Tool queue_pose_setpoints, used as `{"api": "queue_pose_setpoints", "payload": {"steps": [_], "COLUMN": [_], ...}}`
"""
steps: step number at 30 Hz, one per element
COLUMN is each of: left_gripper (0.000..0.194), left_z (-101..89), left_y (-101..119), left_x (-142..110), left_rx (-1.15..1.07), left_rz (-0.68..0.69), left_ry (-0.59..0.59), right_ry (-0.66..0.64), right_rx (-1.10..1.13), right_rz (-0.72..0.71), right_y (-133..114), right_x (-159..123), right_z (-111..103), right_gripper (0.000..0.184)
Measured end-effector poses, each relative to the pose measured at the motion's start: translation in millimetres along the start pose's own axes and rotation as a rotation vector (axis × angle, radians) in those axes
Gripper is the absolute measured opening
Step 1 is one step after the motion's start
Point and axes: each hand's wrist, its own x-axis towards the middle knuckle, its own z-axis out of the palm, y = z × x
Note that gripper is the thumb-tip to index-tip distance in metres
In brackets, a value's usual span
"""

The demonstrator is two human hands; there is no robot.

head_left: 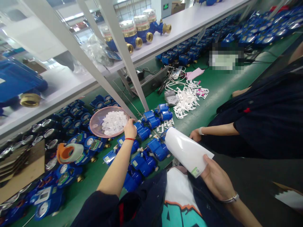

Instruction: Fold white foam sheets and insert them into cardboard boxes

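Observation:
My left hand [130, 130] is at the right rim of a pink bowl [96, 127], its fingers closed on the edge and partly hidden. White translucent plastic caps [115, 122] fill much of the bowl. Just beside this hand stand several blue water meters [143, 130]. In my right hand [216, 176] is a curved, glossy white sheet [183, 148], pinched at its near end between thumb and fingers. A small green label [195, 171] shows on the sheet's lower corner. More blue meters [144, 162] lie below and left of the sheet.
A co-worker's hand [196, 135] is close behind the sheet. White cut-out pieces [186, 101] lie piled on the green bench [210, 94]. A tape roll [69, 153] rests among meters on the left. Slanted metal posts [123, 53] carry a white shelf [184, 26] with brass-ended meters.

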Motion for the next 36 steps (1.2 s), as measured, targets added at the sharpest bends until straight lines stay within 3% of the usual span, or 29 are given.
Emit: {"api": "queue_pose_setpoints", "payload": {"steps": [3,6,9,14,18,36], "left_gripper": [0.025,0.021,0.028,0.023,0.021,0.016], "left_z": [-18.8,-28.8,-27.2,-10.9,-7.3,9.6], "left_y": [52,104,136,150,152,175], "left_x": [-56,-117,-156,-168,-174,-224], "left_rx": [-0.249,-0.478,-0.436,-0.304,-0.248,-0.237], "left_rz": [0.254,0.591,0.742,0.688,0.646,0.607], "left_ry": [0.069,-0.037,-0.122,-0.061,-0.073,-0.132], "right_ry": [-0.062,-0.113,-0.176,-0.368,-0.525,-0.467], "right_rx": [0.028,0.004,-0.073,-0.109,-0.123,-0.325], "right_rz": [0.044,0.106,0.161,0.202,0.136,0.195], "right_y": [-9,-16,-21,-25,-26,-42], "right_x": [7,15,22,21,16,11], "right_z": [8,18,24,20,10,-22], "right_gripper": [0.033,0.029,0.030,0.029,0.037,0.036]}}
